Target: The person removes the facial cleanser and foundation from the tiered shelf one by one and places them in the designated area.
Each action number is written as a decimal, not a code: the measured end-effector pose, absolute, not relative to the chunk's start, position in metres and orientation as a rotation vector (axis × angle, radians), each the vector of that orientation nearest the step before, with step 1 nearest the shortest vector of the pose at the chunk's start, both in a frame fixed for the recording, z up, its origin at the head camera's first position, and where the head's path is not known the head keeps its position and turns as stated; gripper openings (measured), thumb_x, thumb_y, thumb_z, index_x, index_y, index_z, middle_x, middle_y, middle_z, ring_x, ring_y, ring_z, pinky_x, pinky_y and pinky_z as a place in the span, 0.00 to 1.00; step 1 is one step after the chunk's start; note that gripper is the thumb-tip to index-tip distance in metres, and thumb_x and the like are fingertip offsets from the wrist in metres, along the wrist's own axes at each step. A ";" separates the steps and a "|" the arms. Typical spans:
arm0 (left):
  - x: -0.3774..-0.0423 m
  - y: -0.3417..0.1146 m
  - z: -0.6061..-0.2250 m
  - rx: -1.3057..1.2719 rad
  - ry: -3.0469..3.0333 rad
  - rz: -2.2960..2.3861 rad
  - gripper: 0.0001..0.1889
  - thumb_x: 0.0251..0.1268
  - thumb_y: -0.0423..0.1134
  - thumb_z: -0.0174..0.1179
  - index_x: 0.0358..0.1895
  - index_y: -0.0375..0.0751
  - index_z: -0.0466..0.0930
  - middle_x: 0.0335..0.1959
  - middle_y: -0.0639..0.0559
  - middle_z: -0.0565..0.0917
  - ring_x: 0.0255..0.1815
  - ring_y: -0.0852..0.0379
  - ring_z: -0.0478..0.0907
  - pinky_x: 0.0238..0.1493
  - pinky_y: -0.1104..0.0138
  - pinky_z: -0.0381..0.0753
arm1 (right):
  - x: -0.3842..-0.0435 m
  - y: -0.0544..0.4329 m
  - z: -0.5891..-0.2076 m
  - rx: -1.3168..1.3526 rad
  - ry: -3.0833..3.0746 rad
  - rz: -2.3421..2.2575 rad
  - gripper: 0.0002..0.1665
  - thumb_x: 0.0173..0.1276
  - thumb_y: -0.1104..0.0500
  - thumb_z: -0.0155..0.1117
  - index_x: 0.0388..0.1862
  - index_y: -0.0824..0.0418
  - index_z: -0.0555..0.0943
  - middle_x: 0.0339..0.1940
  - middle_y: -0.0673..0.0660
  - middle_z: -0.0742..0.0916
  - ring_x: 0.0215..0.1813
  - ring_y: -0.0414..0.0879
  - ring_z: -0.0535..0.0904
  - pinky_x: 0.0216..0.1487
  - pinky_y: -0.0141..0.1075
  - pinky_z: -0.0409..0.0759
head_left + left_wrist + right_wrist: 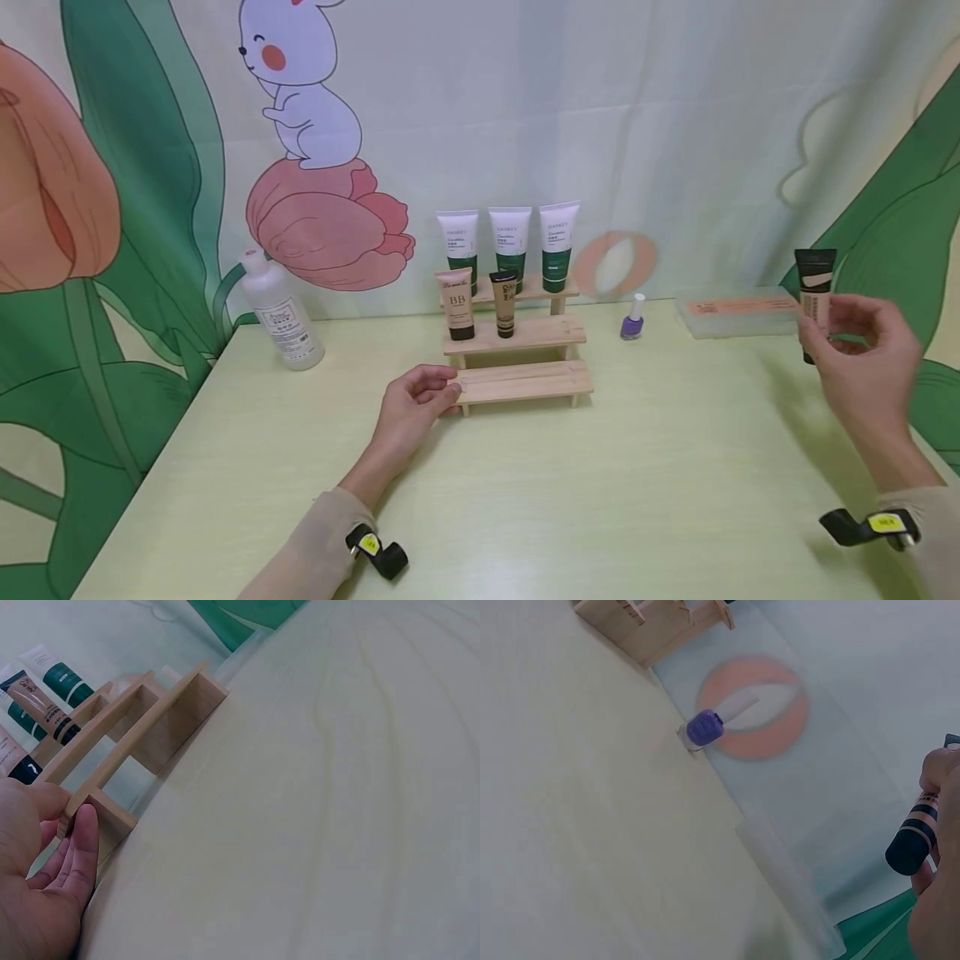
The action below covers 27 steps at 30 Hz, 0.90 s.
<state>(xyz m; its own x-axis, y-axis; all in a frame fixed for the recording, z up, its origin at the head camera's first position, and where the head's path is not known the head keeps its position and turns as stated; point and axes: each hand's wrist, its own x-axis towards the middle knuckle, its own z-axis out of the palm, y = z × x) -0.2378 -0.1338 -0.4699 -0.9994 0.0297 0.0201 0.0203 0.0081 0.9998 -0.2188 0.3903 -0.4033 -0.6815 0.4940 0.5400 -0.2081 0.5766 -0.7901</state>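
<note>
I observe a pale table (600, 500) bearing a three-tier wooden stand (542, 331), a flat case (738, 313) to its right. The left hand (411, 410) pinches the left end of the lowest tier (525, 384); the right hand (870, 354) grips a black-and-pink tube (815, 280), near-upright, by the case's right end. A purple bottle (632, 325) stands between stand and case.

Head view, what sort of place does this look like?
Probably an indoor tabletop staged as a small cosmetics display. A stepped wooden stand holds cosmetic tubes, a small purple bottle stands to its right, and a cloth backdrop printed with a rabbit and flowers hangs behind.
</note>
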 end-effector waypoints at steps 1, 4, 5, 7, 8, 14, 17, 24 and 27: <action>-0.238 -0.134 -0.470 0.053 2.227 2.204 0.12 0.76 0.27 0.72 0.59 0.35 0.88 0.48 0.41 0.86 0.43 0.54 0.88 0.48 0.63 0.97 | -0.218 0.394 -0.408 -0.237 -2.038 1.148 0.24 0.75 0.60 0.76 0.68 0.60 0.84 0.48 0.33 0.81 0.49 0.29 0.78 0.45 0.15 0.77; -0.238 -0.135 -0.470 0.047 2.233 2.196 0.12 0.76 0.28 0.72 0.59 0.35 0.88 0.49 0.41 0.86 0.43 0.53 0.88 0.48 0.63 0.97 | -0.214 0.401 -0.419 -0.271 -2.072 1.163 0.24 0.75 0.59 0.77 0.67 0.58 0.84 0.48 0.33 0.81 0.49 0.29 0.78 0.44 0.14 0.76; -0.238 -0.135 -0.470 0.044 2.236 2.194 0.12 0.76 0.28 0.72 0.59 0.35 0.88 0.48 0.41 0.86 0.43 0.53 0.88 0.48 0.63 0.97 | -0.212 0.403 -0.422 -0.284 -2.088 1.166 0.23 0.75 0.58 0.77 0.66 0.56 0.84 0.48 0.33 0.81 0.49 0.29 0.77 0.44 0.13 0.76; -0.238 -0.135 -0.470 0.040 2.239 2.191 0.12 0.76 0.28 0.72 0.59 0.36 0.88 0.48 0.41 0.86 0.43 0.53 0.88 0.48 0.63 0.97 | -0.208 0.406 -0.429 -0.314 -2.122 1.176 0.22 0.75 0.57 0.77 0.65 0.54 0.84 0.48 0.33 0.81 0.48 0.29 0.77 0.43 0.12 0.75; -0.238 -0.135 -0.470 0.038 2.241 2.190 0.12 0.76 0.28 0.72 0.58 0.36 0.88 0.48 0.41 0.86 0.43 0.53 0.88 0.48 0.63 0.97 | -0.206 0.408 -0.432 -0.330 -2.136 1.185 0.22 0.75 0.57 0.77 0.65 0.54 0.84 0.47 0.33 0.81 0.48 0.29 0.77 0.43 0.11 0.75; -0.237 -0.134 -0.470 0.039 2.238 2.195 0.12 0.77 0.28 0.72 0.58 0.35 0.88 0.48 0.41 0.86 0.43 0.53 0.87 0.48 0.63 0.97 | -0.200 0.416 -0.451 -0.419 -2.221 1.174 0.24 0.76 0.56 0.77 0.67 0.56 0.83 0.44 0.33 0.80 0.46 0.28 0.77 0.41 0.10 0.75; -0.238 -0.134 -0.470 0.044 2.236 2.197 0.12 0.77 0.28 0.72 0.58 0.35 0.88 0.48 0.41 0.86 0.43 0.54 0.87 0.48 0.64 0.97 | -0.198 0.418 -0.457 -0.440 -2.265 1.147 0.25 0.76 0.55 0.77 0.68 0.59 0.82 0.44 0.34 0.79 0.45 0.29 0.76 0.39 0.10 0.75; -0.238 -0.134 -0.470 0.050 2.228 2.196 0.12 0.77 0.28 0.71 0.59 0.34 0.88 0.49 0.41 0.85 0.43 0.55 0.88 0.49 0.64 0.96 | -0.197 0.422 -0.468 -0.385 -2.328 1.110 0.29 0.76 0.55 0.76 0.69 0.66 0.80 0.43 0.36 0.79 0.43 0.28 0.75 0.39 0.10 0.75; -0.238 -0.134 -0.470 0.036 2.233 2.191 0.12 0.77 0.28 0.71 0.59 0.34 0.88 0.49 0.41 0.85 0.43 0.55 0.88 0.49 0.64 0.96 | -0.198 0.423 -0.472 -0.360 -2.356 1.081 0.29 0.77 0.55 0.76 0.69 0.68 0.80 0.41 0.35 0.79 0.42 0.28 0.75 0.38 0.10 0.74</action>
